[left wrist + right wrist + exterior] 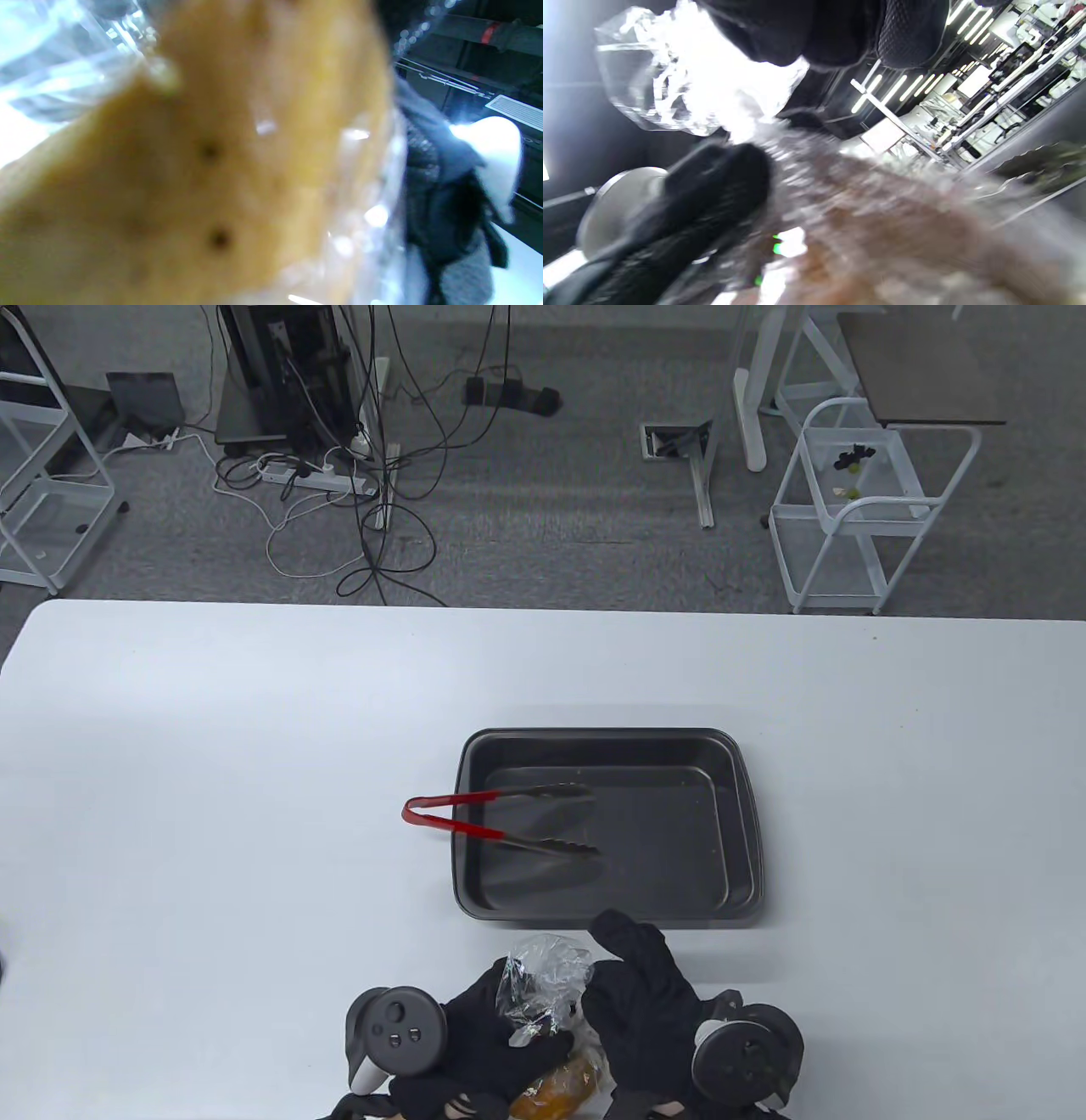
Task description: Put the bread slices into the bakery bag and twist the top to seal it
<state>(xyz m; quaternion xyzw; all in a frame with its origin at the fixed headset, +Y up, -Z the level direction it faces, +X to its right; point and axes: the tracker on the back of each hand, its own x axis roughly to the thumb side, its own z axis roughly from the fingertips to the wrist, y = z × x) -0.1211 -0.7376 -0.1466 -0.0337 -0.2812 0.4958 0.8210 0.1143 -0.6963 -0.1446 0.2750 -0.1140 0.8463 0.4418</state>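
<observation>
At the table's near edge, the left hand point(501, 1039) pinches the bakery bag point(547, 976) neck above the bread slices point(560, 1082) while the right hand point(640, 993) curls over the crumpled top, best twisted tight and close to the loaf.

A white table point(212, 746) carries a dark baking tray point(747, 831).

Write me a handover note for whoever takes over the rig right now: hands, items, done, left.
Left hand: grips the clear bakery bag at its gathered neck.
Right hand: on the bag's right side; its grip is hidden.
Bread is inside the bag, at the table's near edge.
Baking tray holds no bread; red-handled tongs rest across its left rim.
Done: bread bagged.
Left: finish twisting the top; the seal cannot be confirmed.
</observation>
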